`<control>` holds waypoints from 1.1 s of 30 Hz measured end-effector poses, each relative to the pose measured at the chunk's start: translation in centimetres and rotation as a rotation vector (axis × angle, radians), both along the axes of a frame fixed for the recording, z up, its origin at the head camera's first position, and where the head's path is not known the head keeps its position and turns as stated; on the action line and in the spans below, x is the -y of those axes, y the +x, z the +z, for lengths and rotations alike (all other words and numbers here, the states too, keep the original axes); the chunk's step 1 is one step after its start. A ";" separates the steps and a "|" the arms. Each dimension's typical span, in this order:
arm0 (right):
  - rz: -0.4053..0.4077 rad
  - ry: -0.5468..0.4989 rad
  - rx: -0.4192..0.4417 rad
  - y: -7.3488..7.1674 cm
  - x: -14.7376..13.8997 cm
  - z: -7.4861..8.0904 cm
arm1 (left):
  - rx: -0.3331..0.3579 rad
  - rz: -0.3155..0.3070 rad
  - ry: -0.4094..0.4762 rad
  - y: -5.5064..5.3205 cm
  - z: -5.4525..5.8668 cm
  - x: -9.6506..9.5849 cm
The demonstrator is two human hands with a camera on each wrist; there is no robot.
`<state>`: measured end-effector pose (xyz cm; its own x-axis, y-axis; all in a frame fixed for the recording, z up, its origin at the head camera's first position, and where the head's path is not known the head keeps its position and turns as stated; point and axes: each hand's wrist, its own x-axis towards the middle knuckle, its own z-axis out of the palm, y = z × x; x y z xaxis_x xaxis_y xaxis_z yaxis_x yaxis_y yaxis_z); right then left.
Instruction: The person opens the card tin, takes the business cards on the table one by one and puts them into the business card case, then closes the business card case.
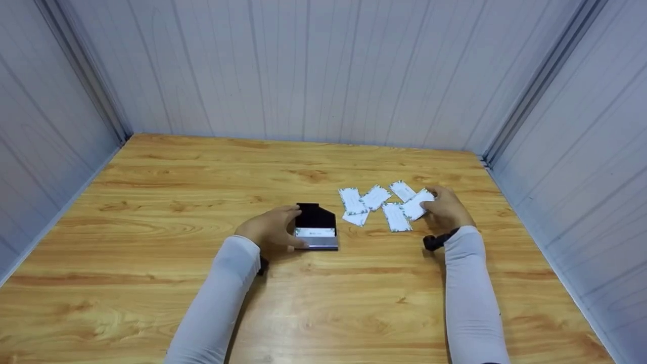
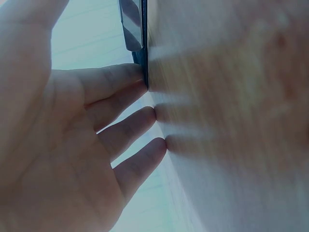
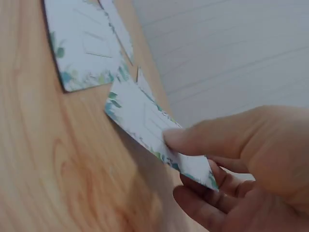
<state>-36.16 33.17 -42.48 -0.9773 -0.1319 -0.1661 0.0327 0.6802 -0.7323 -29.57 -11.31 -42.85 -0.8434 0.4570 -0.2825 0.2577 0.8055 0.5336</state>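
Note:
My left hand [image 1: 273, 227] steadies a business card case [image 1: 322, 243] at its left side, thumb by the silver front and fingers at the far corner. The case's black lid lies back, and a white card [image 1: 316, 232] shows inside. In the left wrist view, the fingertips of the left hand [image 2: 72, 135] reach the tabletop beside the case's dark edge [image 2: 146, 43]. Over on the right, my right hand [image 1: 450, 208] pinches a white business card [image 3: 140, 113] with a leafy border between thumb and fingers. This card is tilted, one edge lifted above the wood.
Several more business cards [image 1: 352, 200] lie scattered between the case and my right hand, some overlapping. The wood-grain table [image 1: 202, 177] runs back to a pale panelled wall [image 1: 303, 71], with side walls at left and right.

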 end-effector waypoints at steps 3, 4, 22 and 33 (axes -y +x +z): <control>0.008 -0.039 -0.015 0.1 -0.1 0.5 | -0.003 -0.004 0.003 0.0 0.0 0.0; 0.013 -0.038 -0.027 0.1 -0.1 0.7 | -0.005 -0.008 -0.001 0.0 0.0 0.0; 0.054 -0.120 -0.052 0.5 0.8 2.5 | -0.007 -0.005 -0.023 0.0 0.0 0.0; 0.204 -0.181 -0.085 0.7 2.2 2.7 | 0.011 0.004 -0.016 0.0 -0.1 0.0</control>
<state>-35.49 31.01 -39.79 -0.9370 -0.3471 -0.0404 -0.1582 0.5245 -0.8366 -29.52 -11.26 -42.91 -0.8422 0.4487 -0.2988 0.2485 0.8150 0.5235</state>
